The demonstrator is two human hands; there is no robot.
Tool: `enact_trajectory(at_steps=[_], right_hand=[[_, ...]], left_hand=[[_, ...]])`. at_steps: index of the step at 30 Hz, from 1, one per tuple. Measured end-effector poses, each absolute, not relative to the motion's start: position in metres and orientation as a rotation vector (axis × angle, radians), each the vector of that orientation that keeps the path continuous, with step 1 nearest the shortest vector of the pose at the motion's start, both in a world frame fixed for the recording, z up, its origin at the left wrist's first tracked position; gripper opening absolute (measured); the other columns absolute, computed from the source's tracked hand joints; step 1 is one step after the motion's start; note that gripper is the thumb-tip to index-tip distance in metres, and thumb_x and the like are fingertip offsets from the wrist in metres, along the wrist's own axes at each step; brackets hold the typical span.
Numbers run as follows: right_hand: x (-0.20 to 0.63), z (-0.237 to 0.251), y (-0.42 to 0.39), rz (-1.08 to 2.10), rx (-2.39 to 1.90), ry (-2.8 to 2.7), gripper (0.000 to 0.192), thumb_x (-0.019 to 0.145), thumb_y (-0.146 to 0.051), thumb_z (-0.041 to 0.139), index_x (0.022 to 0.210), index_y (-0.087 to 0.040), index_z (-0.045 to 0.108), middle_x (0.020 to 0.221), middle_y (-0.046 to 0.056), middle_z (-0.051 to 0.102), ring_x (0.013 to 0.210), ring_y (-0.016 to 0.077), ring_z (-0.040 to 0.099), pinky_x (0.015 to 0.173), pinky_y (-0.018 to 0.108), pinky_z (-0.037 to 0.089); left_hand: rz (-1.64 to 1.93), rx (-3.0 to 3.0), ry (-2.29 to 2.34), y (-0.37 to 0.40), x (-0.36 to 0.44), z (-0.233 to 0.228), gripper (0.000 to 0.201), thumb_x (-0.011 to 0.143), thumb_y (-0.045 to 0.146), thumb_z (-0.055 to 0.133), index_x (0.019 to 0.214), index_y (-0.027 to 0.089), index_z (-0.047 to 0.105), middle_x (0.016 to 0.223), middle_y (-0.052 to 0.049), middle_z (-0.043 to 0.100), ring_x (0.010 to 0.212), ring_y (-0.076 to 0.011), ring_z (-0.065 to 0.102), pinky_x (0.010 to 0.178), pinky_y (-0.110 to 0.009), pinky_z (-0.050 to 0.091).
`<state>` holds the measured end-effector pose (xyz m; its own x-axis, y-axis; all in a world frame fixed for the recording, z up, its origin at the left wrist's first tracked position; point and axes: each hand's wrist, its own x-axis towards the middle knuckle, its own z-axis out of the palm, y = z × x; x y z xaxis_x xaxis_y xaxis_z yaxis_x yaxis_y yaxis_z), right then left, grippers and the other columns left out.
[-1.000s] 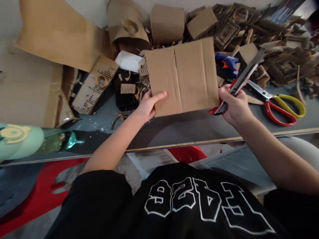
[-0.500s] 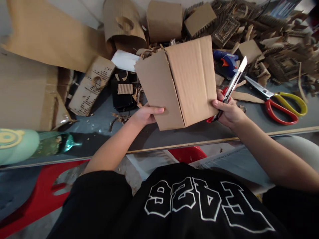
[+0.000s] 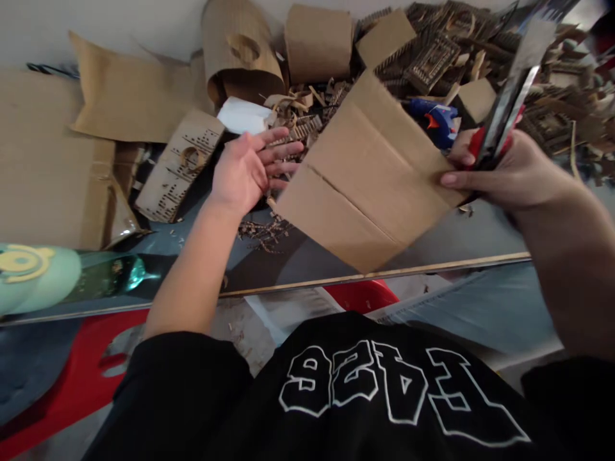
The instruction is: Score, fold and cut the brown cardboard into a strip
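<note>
The right hand (image 3: 509,176) holds two things in one grip: its thumb pinches the right corner of the creased cardboard sheet (image 3: 369,179), and its fingers wrap a red-handled utility knife (image 3: 504,105) whose blade points up and away. Half a second ago the left hand (image 3: 245,169) also held the sheet; now it has let go and hangs spread wide just left of it, fingers nearly at its far-left edge. The sheet, earlier folded along its crease, now lies flatter and tilted, above the table (image 3: 432,243). One blue glue gun (image 3: 432,118) lies beyond the sheet, one white slip (image 3: 243,115) beyond the left hand, and one perforated cardboard strip (image 3: 180,163) farther left.
</note>
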<state>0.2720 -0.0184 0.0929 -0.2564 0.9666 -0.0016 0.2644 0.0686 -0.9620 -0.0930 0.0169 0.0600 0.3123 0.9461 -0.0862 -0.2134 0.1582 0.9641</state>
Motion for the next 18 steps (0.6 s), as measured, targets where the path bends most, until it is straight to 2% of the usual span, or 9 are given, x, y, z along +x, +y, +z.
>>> enact_trajectory(at_steps=[2, 5, 7, 9, 11, 13, 16, 18], right_hand=[[0.276, 0.108, -0.002, 1.186, -1.381, -1.847, 0.048, 0.055, -0.022, 0.095, 0.062, -0.014, 0.048, 0.058, -0.009, 0.046, 0.056, 0.0000, 0.040, 0.051, 0.021, 0.030], [0.266, 0.119, 0.026, 1.116, -1.481, -2.153, 0.038, 0.059, -0.014, 0.090, 0.063, -0.014, 0.052, 0.056, -0.012, 0.047, 0.056, -0.0020, 0.041, 0.055, 0.019, 0.032], [0.257, 0.119, 0.041, 0.949, -1.539, -2.401, 0.033, 0.061, -0.024, 0.088, 0.066, -0.014, 0.057, 0.056, -0.014, 0.048, 0.057, -0.0026, 0.042, 0.059, 0.019, 0.031], [0.249, 0.116, 0.048, 0.584, -1.636, -2.545, 0.036, 0.062, -0.038, 0.086, 0.072, -0.014, 0.063, 0.055, -0.013, 0.043, 0.057, -0.0012, 0.038, 0.060, 0.022, 0.026], [0.244, 0.111, 0.043, 0.149, -1.706, -2.473, 0.040, 0.066, -0.047, 0.086, 0.077, -0.015, 0.064, 0.055, -0.010, 0.040, 0.057, 0.0019, 0.030, 0.060, 0.027, 0.019], [0.241, 0.105, 0.030, -0.075, -1.708, -2.367, 0.041, 0.075, -0.054, 0.082, 0.084, -0.019, 0.062, 0.060, -0.004, 0.045, 0.056, 0.0053, 0.025, 0.060, 0.030, 0.015], [0.236, 0.094, 0.003, 0.029, -1.660, -2.502, 0.043, 0.085, -0.062, 0.071, 0.097, -0.022, 0.062, 0.070, 0.002, 0.056, 0.056, 0.0082, 0.027, 0.057, 0.029, 0.017], [0.233, 0.085, -0.011, 0.172, -1.600, -2.623, 0.037, 0.089, -0.058, 0.068, 0.098, -0.022, 0.063, 0.075, 0.002, 0.060, 0.057, 0.0089, 0.032, 0.057, 0.028, 0.017]], left_hand=[[0.813, 1.227, 0.914, 0.025, -0.091, 0.063, 0.043, 0.085, 0.050, 0.067, 0.111, 0.016, 0.070, 0.098, -0.007, 0.077, 0.075, -0.0187, 0.074, 0.059, -0.026, 0.060], [0.706, 1.352, 0.942, 0.027, -0.069, 0.052, 0.048, 0.070, 0.042, 0.087, 0.105, 0.014, 0.070, 0.088, -0.004, 0.077, 0.079, -0.0214, 0.075, 0.070, -0.030, 0.062], [0.811, 1.321, 0.895, 0.025, -0.052, 0.037, 0.050, 0.069, 0.047, 0.089, 0.102, 0.015, 0.070, 0.095, -0.005, 0.077, 0.092, -0.0248, 0.075, 0.084, -0.035, 0.062], [0.939, 1.254, 0.892, 0.021, -0.039, 0.021, 0.050, 0.070, 0.053, 0.086, 0.100, 0.016, 0.069, 0.102, -0.007, 0.077, 0.101, -0.0274, 0.074, 0.092, -0.039, 0.060], [1.059, 1.203, 0.940, 0.017, -0.035, 0.007, 0.051, 0.071, 0.056, 0.085, 0.100, 0.017, 0.068, 0.107, -0.008, 0.076, 0.108, -0.0291, 0.072, 0.097, -0.041, 0.057], [1.159, 1.179, 1.012, 0.014, -0.036, -0.003, 0.053, 0.071, 0.058, 0.083, 0.102, 0.019, 0.066, 0.112, -0.009, 0.074, 0.114, -0.0294, 0.069, 0.101, -0.041, 0.054], [1.251, 1.213, 1.110, 0.012, -0.040, -0.013, 0.056, 0.073, 0.064, 0.079, 0.105, 0.020, 0.064, 0.118, -0.010, 0.072, 0.119, -0.0278, 0.067, 0.103, -0.038, 0.051], [1.282, 1.267, 1.157, 0.011, -0.042, -0.016, 0.056, 0.076, 0.066, 0.075, 0.105, 0.020, 0.063, 0.117, -0.010, 0.072, 0.118, -0.0263, 0.067, 0.102, -0.036, 0.051]])
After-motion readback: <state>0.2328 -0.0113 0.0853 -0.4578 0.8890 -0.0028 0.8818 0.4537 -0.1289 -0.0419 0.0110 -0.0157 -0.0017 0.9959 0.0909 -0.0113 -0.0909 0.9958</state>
